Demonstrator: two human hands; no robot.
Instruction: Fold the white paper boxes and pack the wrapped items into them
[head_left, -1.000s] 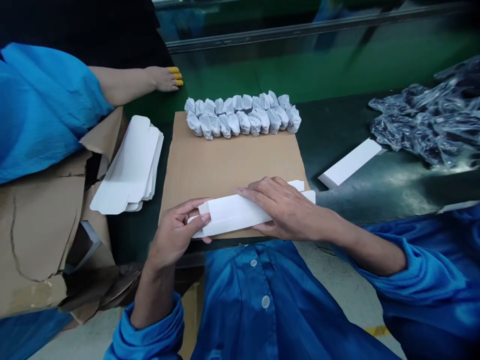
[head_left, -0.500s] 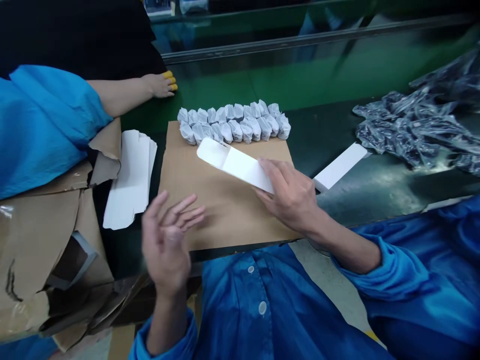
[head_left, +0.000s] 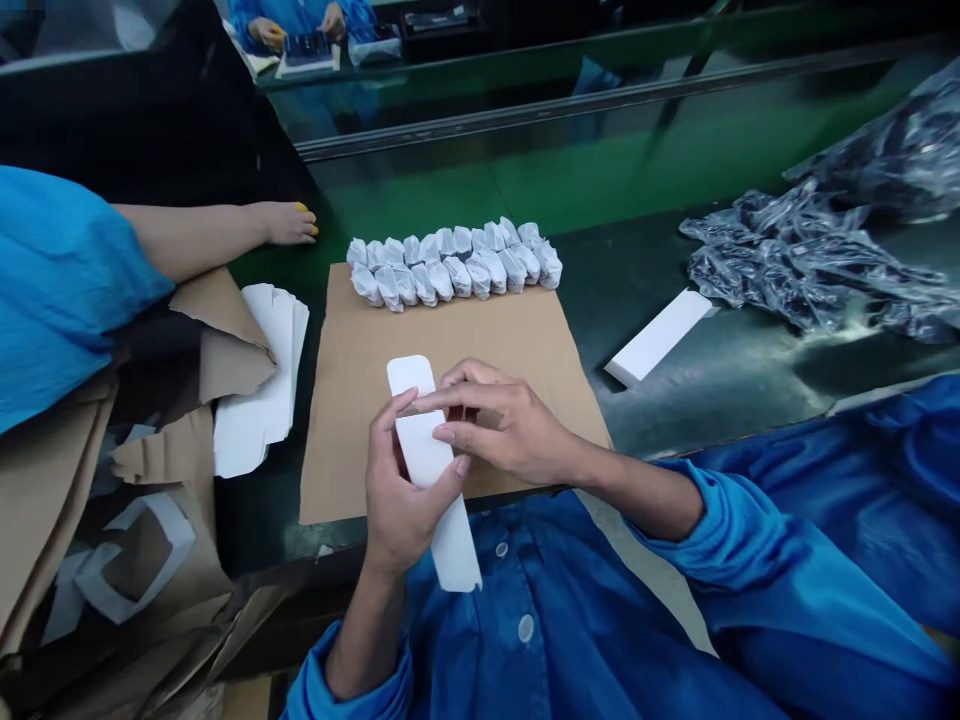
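**Both hands on one white carton, held over the cardboard sheet**

Far left first: a co-worker's blue sleeve (head_left: 60, 290) and bare forearm reach in, their hand (head_left: 289, 222) w/ yellow fingertip covers resting on the green belt (head_left: 600, 170). Below it, torn brown cardboard scraps (head_left: 112, 500), then a stack of flat white carton blanks (head_left: 262, 380) just beside the brown cardboard sheet (head_left: 360, 470).

Centre: left hand (head_left: 401, 500) is wrapped around the middle of a long white carton (head_left: 427, 450), thumb on one side, fingers curled on the other, firm hold. Carton runs roughly top-to-bottom, rounded flap end up over the sheet, lower end hanging past the table edge toward the blue coat. Right hand (head_left: 502, 430) is at the carton's upper part, index finger stretched across to touch it near the flap, other fingers loosely bent; not closed round it.

Back edge of the sheet: two rows of small white wrapped pieces (head_left: 454, 265), packed touching.

Right: a closed white box (head_left: 656, 338) lying alone on the belt, well apart from the hands, & a heap of dark crinkled plastic bags (head_left: 810, 260) beyond.
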